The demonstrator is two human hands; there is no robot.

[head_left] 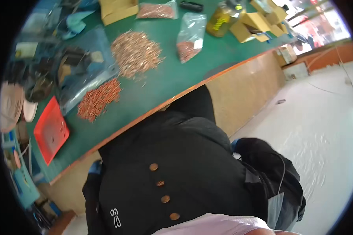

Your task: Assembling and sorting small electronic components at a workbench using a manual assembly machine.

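Observation:
Neither of my hands shows clearly. My black jacket (pixel 172 156) with several copper-coloured buttons (pixel 153 167) fills the lower middle. A small blue patch (pixel 94 167) peeks out at its left side and another blue patch (pixel 234 144) at its right; what they are cannot be told. On the green table (pixel 153 94) in front of me lie a large pale pile of small copper parts (pixel 136 53) and a smaller reddish pile of copper parts (pixel 98 100). A red tray (pixel 51 131) sits at the table's left end.
Clear plastic bags of copper parts (pixel 190 37) (pixel 157 11), open cardboard boxes (pixel 255 25), and a yellowish jar (pixel 219 19) stand at the table's far side. Clutter and a tape reel (pixel 10 105) lie at the left. White floor (pixel 321 129) spreads to the right.

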